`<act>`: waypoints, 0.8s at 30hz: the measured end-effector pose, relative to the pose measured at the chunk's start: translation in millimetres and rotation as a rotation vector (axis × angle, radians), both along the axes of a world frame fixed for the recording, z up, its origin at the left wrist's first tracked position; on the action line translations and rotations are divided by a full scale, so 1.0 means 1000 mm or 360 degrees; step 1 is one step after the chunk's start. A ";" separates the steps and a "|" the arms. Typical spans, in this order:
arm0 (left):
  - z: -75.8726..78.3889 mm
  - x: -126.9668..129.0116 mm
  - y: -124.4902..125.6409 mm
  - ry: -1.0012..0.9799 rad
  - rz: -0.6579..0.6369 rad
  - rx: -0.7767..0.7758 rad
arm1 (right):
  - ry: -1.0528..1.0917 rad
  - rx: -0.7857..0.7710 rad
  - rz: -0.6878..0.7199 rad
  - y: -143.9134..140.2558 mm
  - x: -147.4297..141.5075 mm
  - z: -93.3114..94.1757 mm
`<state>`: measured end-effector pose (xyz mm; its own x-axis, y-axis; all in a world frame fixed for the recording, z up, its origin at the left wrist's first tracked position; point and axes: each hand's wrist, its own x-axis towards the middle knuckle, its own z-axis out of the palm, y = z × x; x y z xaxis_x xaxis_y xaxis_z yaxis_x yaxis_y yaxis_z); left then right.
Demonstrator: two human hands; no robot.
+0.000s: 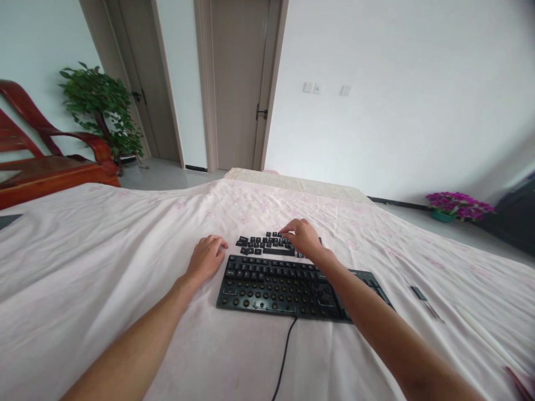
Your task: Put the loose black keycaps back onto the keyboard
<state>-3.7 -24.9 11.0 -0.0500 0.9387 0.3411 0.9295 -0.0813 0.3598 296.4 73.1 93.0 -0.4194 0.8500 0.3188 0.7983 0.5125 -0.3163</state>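
A black keyboard [271,289] lies on the cloth, its upper rows still capped and the lower rows bare, with round switch mounts showing. Just beyond it, loose black keycaps [253,242] are laid out in rough rows, a long space bar [279,251] among them. My right hand [304,236] reaches over the keyboard, thumb and fingertips pinched on a small keycap in the far row; the fingers partly hide it. Left of the keycaps, my left hand [205,257] rests on the cloth holding nothing, fingers loosely bent and thumb apart.
A pale pink floral cloth [184,345] with folds covers the surface. The keyboard's cable [286,351] runs toward me. To the right lies a small dark-handled tool with metal prongs [427,303]. Beyond are a wooden chair [54,172], a leafy plant [98,106] and purple flowers [460,205].
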 end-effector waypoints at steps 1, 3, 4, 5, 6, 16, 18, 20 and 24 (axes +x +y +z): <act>-0.001 -0.001 0.001 -0.0004 -0.0001 0.0001 | -0.0077 0.0027 0.0024 0.003 -0.008 -0.001; -0.002 -0.002 0.002 -0.0012 -0.0007 0.0001 | -0.0236 0.0066 0.0055 0.011 -0.023 -0.002; -0.003 -0.002 0.002 -0.0015 -0.0010 0.0004 | -0.0305 0.0075 0.0057 0.014 -0.029 -0.003; -0.004 -0.002 0.003 -0.0019 -0.0014 0.0009 | -0.0364 0.0078 0.0057 0.018 -0.035 -0.004; -0.004 -0.003 0.003 -0.0021 -0.0016 0.0012 | -0.0411 0.0077 0.0052 0.022 -0.039 -0.005; -0.003 -0.002 0.003 -0.0038 -0.0003 0.0011 | -0.0617 0.0010 0.0007 0.042 -0.060 -0.013; -0.004 -0.002 0.003 -0.0040 0.0001 0.0009 | -0.0639 -0.0007 0.0017 0.045 -0.062 -0.013; -0.004 -0.002 0.003 -0.0044 0.0004 0.0004 | -0.0654 -0.0030 0.0026 0.048 -0.064 -0.014; -0.003 -0.002 0.004 -0.0055 0.0009 0.0000 | -0.0647 -0.0092 0.0050 0.054 -0.066 -0.017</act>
